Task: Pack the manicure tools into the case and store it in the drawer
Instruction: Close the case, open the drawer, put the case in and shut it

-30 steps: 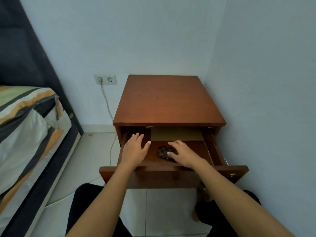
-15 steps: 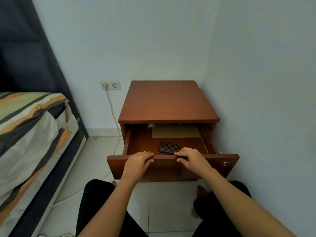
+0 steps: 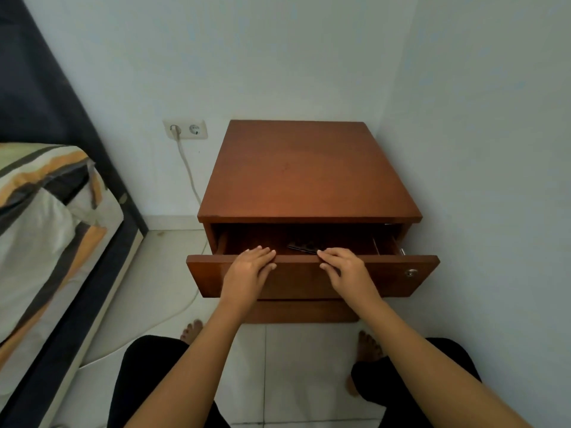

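The brown wooden nightstand (image 3: 306, 177) stands in the room's corner with its drawer (image 3: 386, 274) pulled out only a short way. Inside the dark gap, a sliver of the checkered manicure case (image 3: 301, 246) shows near the front. My left hand (image 3: 248, 270) lies flat against the drawer front, fingers over its top edge. My right hand (image 3: 344, 268) presses the front the same way, just right of the case. Neither hand holds anything. No loose tools are visible.
A bed with striped bedding (image 3: 46, 217) and a dark headboard (image 3: 40, 88) is at the left. A wall socket (image 3: 185, 129) with a white cable (image 3: 188, 168) sits left of the nightstand. The right wall is close. My knees and bare feet are on the tiled floor (image 3: 296, 366).
Both hands left the inside of the drawer and moved onto its front. The drawer slid inward, so the case and the brown paper behind it are now mostly hidden.
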`<state>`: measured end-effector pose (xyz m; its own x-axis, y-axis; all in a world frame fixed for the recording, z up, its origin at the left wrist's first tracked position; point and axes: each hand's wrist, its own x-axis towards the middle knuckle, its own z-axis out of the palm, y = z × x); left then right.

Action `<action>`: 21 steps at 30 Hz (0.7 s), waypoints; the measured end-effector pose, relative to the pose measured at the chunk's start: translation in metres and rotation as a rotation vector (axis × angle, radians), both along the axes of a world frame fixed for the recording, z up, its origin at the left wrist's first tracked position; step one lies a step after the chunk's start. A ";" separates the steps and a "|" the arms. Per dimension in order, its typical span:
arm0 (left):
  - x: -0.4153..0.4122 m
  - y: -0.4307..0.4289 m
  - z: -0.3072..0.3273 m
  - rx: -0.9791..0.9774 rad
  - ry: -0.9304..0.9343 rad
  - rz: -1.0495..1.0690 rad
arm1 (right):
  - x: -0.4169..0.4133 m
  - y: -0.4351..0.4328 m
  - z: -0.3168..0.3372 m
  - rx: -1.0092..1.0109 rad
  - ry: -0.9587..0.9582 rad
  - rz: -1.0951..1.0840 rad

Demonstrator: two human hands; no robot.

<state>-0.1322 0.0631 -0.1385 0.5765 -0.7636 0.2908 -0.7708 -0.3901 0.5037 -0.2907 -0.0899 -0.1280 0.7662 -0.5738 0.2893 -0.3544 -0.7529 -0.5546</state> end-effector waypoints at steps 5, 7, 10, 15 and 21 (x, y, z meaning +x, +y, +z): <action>0.026 -0.024 -0.001 -0.017 -0.025 0.001 | 0.022 -0.024 -0.001 -0.116 -0.044 -0.013; 0.038 -0.032 -0.004 0.015 -0.127 -0.007 | 0.029 -0.037 -0.002 -0.188 -0.025 -0.019; 0.057 -0.044 -0.006 0.095 -0.226 0.006 | 0.039 -0.054 -0.003 -0.254 0.033 -0.011; 0.071 -0.059 -0.007 0.106 -0.384 0.050 | 0.057 -0.066 -0.004 -0.321 -0.021 -0.025; 0.067 -0.067 -0.011 0.053 -0.410 0.145 | 0.068 -0.064 -0.009 -0.360 -0.039 -0.140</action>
